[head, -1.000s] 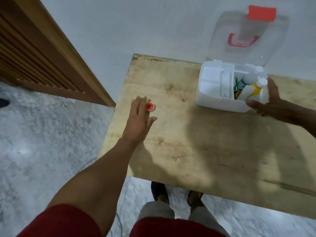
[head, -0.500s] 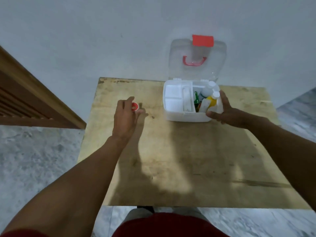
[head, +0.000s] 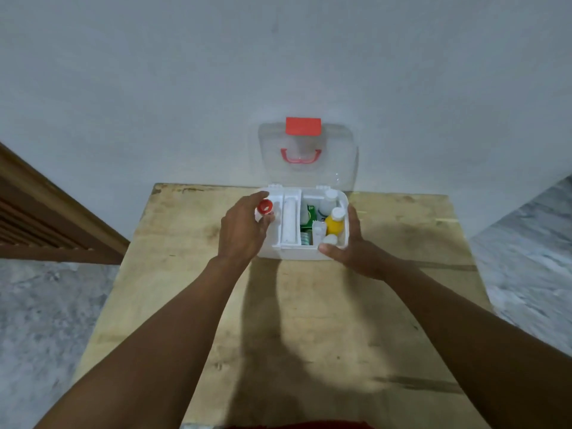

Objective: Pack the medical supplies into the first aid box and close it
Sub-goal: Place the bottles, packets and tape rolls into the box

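A white first aid box (head: 295,252) stands open at the far edge of the wooden table (head: 297,320). Its clear lid (head: 305,150), with a red latch and red handle, leans upright against the wall. My left hand (head: 243,230) hovers over the box's left compartment, fingers shut on a small red-capped container (head: 265,207). My right hand (head: 353,246) grips the box's right front corner. Inside the right compartment stand a yellow bottle (head: 334,222), white bottles (head: 328,201) and a green packet (head: 308,216).
A pale wall rises right behind the table. A wooden slatted door (head: 40,218) stands to the left. Grey marbled floor (head: 526,249) shows on both sides of the table.
My left hand lifted the red-capped container off the table and carried it right, over the box's left compartment. My right hand stayed on the box. The camera view swung toward the box.
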